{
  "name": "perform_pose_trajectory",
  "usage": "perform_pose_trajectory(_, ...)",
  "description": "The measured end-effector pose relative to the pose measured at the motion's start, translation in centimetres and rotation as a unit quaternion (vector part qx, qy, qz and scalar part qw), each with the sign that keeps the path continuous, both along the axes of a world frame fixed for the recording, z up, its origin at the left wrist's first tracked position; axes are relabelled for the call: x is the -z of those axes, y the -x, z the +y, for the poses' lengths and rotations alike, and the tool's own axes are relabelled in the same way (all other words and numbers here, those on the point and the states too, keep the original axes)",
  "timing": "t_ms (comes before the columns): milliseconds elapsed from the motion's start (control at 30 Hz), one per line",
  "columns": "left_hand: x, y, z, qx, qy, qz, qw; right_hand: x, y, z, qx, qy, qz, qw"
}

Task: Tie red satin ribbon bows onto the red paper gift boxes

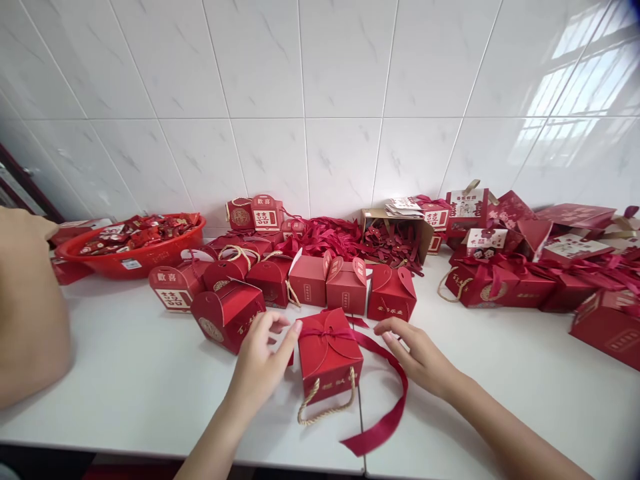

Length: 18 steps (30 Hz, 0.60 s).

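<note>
A small red gift box [327,357] with a rope handle stands on the white table [130,373] in front of me. A red ribbon [385,393] is tied across its top and trails off to the right and down over the table edge. My left hand [260,360] rests against the box's left side, fingers curled, fingertips pinching the ribbon at the top edge. My right hand [417,353] hovers just right of the box over the ribbon, fingers loosely spread, holding nothing.
A row of closed red boxes [345,287] stands behind. Loose red ribbons [325,237] and a cardboard carton [395,233] lie against the tiled wall. A red basin [133,257] of wrapped sweets sits far left; more boxes [525,280] crowd the right. Another person's arm [25,307] is at left.
</note>
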<state>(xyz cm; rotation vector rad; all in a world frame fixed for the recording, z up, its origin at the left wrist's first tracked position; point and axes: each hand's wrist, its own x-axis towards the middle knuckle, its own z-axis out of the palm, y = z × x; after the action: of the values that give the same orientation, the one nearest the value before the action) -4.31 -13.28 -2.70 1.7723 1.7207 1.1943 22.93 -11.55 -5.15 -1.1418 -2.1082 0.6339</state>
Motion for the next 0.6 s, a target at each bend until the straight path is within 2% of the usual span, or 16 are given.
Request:
perform_pose_trajectory(133,-0.2,-2.2,2.0,0.122,0.067,-0.057,0.989,-1.8,1.5,1.2,-0.038,0.045,0.007,0.998)
perform_pose_trajectory(200,0.0,-3.0,3.1,0.129,0.046,-0.059,0.989,-1.8,2.2,1.8,-0.022,0.097,0.041,0.994)
perform_pose_trajectory(267,0.2,-3.4,3.9,0.124,0.031,-0.057,0.990,-1.2,2.6,2.2,-0.001,0.186,0.109,0.976)
perform_pose_trajectory(300,0.2,-3.5,4.2,0.130,0.045,-0.061,0.989,-0.8,2.7,2.3,0.001,0.234,0.143,0.962)
perform_pose_trajectory(367,-0.1,-3.4,4.6,0.154,0.128,-0.083,0.976,-0.3,2.6,2.2,-0.011,0.298,0.192,0.935)
perform_pose_trajectory(467,-1.1,-2.9,4.8,0.206,0.250,-0.103,0.940,-0.3,2.1,2.2,-0.047,0.295,0.200,0.933)
perform_pose_trajectory(533,-1.9,-2.6,5.0,0.236,0.245,-0.074,0.937,-0.6,1.8,2.2,-0.069,0.284,0.181,0.939)
perform_pose_trajectory(600,-2.4,-2.4,5.2,0.254,0.205,-0.024,0.945,-0.9,1.5,2.4,-0.096,0.291,0.157,0.939)
